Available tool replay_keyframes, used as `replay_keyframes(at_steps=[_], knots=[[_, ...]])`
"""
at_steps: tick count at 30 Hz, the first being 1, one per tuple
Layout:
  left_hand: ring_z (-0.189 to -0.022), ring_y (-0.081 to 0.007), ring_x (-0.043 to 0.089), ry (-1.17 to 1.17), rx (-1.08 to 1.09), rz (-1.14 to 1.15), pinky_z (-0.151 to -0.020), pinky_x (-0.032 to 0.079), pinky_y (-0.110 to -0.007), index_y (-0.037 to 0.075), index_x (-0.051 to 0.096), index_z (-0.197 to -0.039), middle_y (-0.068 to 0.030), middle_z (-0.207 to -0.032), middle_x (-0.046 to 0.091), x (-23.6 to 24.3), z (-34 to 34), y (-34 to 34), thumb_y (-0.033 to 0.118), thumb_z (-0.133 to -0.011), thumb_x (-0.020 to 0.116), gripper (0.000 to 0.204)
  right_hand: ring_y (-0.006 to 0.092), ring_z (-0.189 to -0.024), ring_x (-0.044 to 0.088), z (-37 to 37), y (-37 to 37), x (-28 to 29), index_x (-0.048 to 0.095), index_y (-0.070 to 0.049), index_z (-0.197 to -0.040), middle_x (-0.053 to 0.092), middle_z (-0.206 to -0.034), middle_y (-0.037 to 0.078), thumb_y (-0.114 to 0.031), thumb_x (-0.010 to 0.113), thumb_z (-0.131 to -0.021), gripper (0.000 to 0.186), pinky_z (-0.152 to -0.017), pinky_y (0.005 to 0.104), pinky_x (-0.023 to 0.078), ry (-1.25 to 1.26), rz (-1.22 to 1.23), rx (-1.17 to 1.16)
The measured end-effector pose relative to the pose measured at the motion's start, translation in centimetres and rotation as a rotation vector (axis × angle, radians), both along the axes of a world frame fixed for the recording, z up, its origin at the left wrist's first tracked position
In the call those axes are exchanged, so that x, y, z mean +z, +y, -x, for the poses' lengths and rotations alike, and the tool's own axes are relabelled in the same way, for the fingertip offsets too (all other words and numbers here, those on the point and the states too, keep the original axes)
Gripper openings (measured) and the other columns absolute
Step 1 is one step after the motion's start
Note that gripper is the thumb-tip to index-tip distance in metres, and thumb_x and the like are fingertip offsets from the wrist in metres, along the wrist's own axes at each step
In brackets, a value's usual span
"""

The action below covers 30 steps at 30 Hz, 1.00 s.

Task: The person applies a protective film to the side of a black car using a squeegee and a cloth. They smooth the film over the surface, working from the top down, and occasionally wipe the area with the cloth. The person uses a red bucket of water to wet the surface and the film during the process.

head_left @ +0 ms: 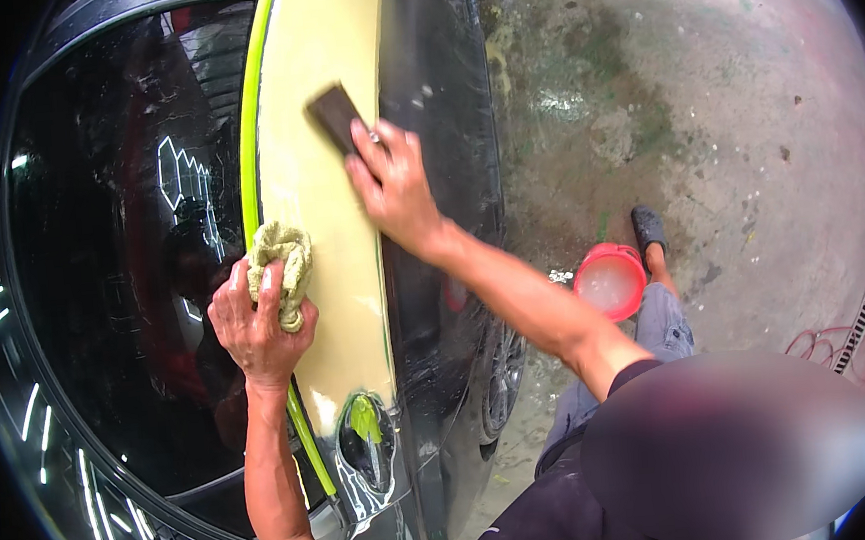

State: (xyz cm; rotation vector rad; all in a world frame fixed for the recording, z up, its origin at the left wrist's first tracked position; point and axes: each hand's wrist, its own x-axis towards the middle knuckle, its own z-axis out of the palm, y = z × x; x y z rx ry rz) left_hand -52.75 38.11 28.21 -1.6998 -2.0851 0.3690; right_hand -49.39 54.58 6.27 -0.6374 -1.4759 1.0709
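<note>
Sanding block (334,116), dark and rectangular, lies flat on the pale yellow filler patch (322,47) of the black car panel (440,89), and we see no packages or labels nearby. At left, our left hand (256,327) closes around a crumpled yellow-green cloth (284,265) beside the green tape line (249,152). Our right hand (395,187) presses spread fingers on the block's lower end. A red bucket (610,280) stands on the concrete floor (702,101) at right.
</note>
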Motion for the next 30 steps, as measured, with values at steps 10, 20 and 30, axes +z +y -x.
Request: replay_keyframes(at_steps=[10, 20, 30], knots=[[-0.111, -0.0330, 0.064, -0.022, 0.019, 0.024, -0.093, 0.047, -0.047, 0.017, 0.070, -0.127, -0.0145, -0.132, 0.064, -0.1, 0.3, 1.2, 0.025, -0.070, 0.076, 0.058, 0.0384, -0.114, 0.062, 3.1, 4.9, -0.3, 0.067, 0.004, -0.136, 0.068, -0.123, 0.023, -0.017, 0.072, -0.098, 0.044, -0.100, 0.0488, 0.047, -0.065, -0.011, -0.057], [-0.111, -0.0335, 0.064, -0.013, -0.026, -0.014, -0.093, 0.047, -0.047, 0.018, 0.071, -0.128, -0.0153, -0.132, 0.064, -0.8, 0.8, 1.5, 0.025, -0.069, 0.075, 0.059, 0.0417, -0.101, 0.067, 9.9, 18.0, -0.4, 0.069, 0.005, -0.126, 0.074, -0.112, 0.025, -0.023, 0.074, -0.093, 0.044, -0.092, 0.0512, 0.052, 0.056, 0.047, -0.183], [-0.116, -0.0361, 0.064, -0.001, 0.012, 0.028, -0.097, 0.048, -0.048, 0.016, 0.070, -0.131, -0.0174, -0.134, 0.064, -0.2, 0.3, 0.7, 0.022, -0.072, 0.074, 0.060, 0.0424, -0.113, 0.068, 4.7, 9.2, 0.1, 0.072, 0.006, -0.123, 0.073, -0.121, 0.025, -0.025, 0.079, -0.090, 0.046, -0.103, 0.0467, 0.053, 0.026, 0.163, -0.016]])
